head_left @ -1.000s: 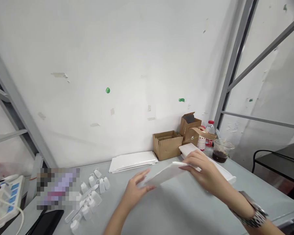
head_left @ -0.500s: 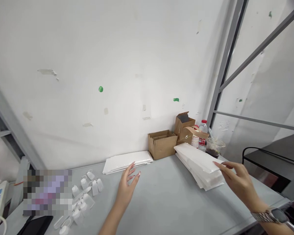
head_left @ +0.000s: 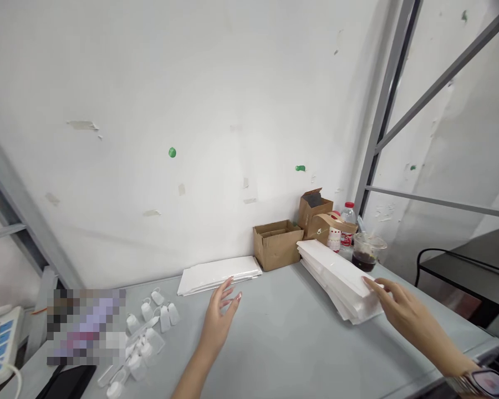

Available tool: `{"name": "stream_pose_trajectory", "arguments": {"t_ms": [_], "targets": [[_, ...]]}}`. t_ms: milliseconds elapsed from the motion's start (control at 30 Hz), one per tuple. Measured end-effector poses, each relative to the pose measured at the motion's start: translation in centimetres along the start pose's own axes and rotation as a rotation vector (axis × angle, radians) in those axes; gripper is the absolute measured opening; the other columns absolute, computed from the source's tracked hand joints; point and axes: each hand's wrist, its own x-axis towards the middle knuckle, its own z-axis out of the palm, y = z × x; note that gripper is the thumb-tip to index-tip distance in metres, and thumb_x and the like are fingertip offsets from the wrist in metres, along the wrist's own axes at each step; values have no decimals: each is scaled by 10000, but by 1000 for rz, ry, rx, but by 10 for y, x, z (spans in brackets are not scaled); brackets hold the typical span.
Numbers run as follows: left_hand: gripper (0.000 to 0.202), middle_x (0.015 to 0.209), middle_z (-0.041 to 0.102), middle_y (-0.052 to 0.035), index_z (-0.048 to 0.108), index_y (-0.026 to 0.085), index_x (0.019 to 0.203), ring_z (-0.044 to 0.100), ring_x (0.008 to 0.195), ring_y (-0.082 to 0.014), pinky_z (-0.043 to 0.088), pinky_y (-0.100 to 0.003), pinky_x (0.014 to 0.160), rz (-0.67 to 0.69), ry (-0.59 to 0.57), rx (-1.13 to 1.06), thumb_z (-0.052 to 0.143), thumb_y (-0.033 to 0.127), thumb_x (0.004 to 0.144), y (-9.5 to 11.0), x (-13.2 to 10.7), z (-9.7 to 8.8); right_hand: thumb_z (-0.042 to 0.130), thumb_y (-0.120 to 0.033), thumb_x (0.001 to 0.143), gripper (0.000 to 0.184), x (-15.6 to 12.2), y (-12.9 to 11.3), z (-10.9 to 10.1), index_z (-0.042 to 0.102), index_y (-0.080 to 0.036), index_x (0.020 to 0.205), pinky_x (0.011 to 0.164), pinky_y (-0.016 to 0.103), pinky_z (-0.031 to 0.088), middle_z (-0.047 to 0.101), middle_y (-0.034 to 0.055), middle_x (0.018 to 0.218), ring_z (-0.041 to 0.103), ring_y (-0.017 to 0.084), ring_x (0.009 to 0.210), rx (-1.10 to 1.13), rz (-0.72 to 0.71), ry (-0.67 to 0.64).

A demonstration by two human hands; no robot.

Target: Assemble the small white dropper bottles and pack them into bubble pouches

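Observation:
My left hand (head_left: pixel 219 317) hovers over the grey table with its fingers apart and holds nothing. Beyond it, against the wall, lies a low stack of flat white packets (head_left: pixel 216 272). A taller, fanned stack of similar white packets (head_left: pixel 336 277) rests at the right. My right hand (head_left: pixel 401 306), with a watch on the wrist, reaches over that stack's near right edge. Its fingers are stretched out and the fingertips touch the top packet; the underside of this hand is hidden.
An open cardboard box (head_left: pixel 278 247) and a smaller brown box (head_left: pixel 314 213) stand by the wall. Beside them are a red-capped bottle (head_left: pixel 347 221) and a cup of dark drink (head_left: pixel 365 255). Small white bottles (head_left: pixel 146 349), a black phone (head_left: pixel 69 382) and a power strip (head_left: pixel 2 346) are at left.
My right hand has shifted slightly, its fingers lower against the white packets. The top of the right stack lies flatter. My left hand has barely moved, and the view has shifted a little.

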Motion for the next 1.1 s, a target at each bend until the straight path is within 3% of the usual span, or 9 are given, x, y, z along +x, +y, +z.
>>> {"name": "stream_pose_trajectory", "arguments": {"t_ms": [233, 333, 467, 567, 667, 767, 833, 967, 1100], "targets": [[403, 1183, 513, -82, 542, 225, 1094, 504, 1090, -219, 434, -373, 879, 61, 13, 120, 542, 395, 728, -2, -1, 4, 309, -86, 810, 536, -10, -2, -27, 281, -170, 1339, 569, 325, 448, 548, 153, 1018, 559, 191, 640, 56, 89, 6], [341, 1201, 494, -83, 581, 222, 1050, 484, 1111, -214, 425, -385, 907, 132, -29, 278, 512, 365, 748, -6, -4, 7, 352, -153, 839, 545, 4, -25, -39, 227, -209, 1366, 653, 355, 445, 552, 137, 1011, 574, 225, 744, 137, 64, 124], [334, 1238, 479, -101, 576, 203, 1073, 481, 1112, -206, 368, -410, 977, 216, -84, 477, 471, 314, 776, -10, -10, 12, 394, -157, 838, 448, 37, -72, -39, 387, -233, 1280, 711, 344, 441, 570, 100, 938, 567, 203, 780, 298, -13, 192], [344, 1246, 480, -105, 573, 196, 1087, 467, 1134, -215, 366, -410, 981, 201, -94, 579, 456, 303, 781, -5, -15, 15, 381, -148, 839, 328, 67, -113, -29, 529, -211, 1125, 703, 328, 451, 578, 103, 947, 566, 187, 796, 455, -88, 160], [349, 1231, 501, -117, 587, 187, 1080, 473, 1131, -239, 376, -419, 968, 113, -68, 647, 459, 307, 778, 7, -26, 13, 375, -163, 854, 259, 102, -156, -9, 567, -199, 1024, 728, 340, 460, 577, 113, 995, 563, 200, 865, 600, -158, 44], [324, 1197, 535, -106, 605, 208, 1055, 486, 1119, -243, 389, -433, 956, 114, -46, 643, 458, 299, 781, 16, -47, 4, 405, -256, 866, 244, 142, -198, 20, 548, -189, 1051, 790, 353, 455, 563, 122, 1059, 552, 215, 953, 688, -153, -89], [304, 1180, 554, -93, 616, 232, 1035, 506, 1098, -234, 413, -422, 941, 122, -21, 599, 473, 301, 777, 17, -64, -6, 462, -344, 842, 363, 167, -221, 41, 495, -158, 1151, 846, 369, 427, 530, 153, 1149, 514, 245, 1046, 669, -115, -219], [261, 1105, 602, -88, 638, 240, 988, 557, 1038, -201, 456, -355, 908, 154, -20, 544, 486, 283, 781, 9, -98, -32, 480, -501, 792, 636, 202, -248, 74, 357, -128, 1293, 938, 414, 326, 409, 195, 1307, 405, 295, 1177, 539, -46, -433], [249, 1047, 627, -70, 634, 266, 992, 598, 956, -171, 527, -247, 754, 220, 90, 453, 509, 296, 779, -1, -125, -60, 457, -489, 812, 611, 214, -252, 86, 376, -101, 1276, 878, 405, 349, 502, 214, 1207, 473, 297, 1102, 501, -67, -504]]}}
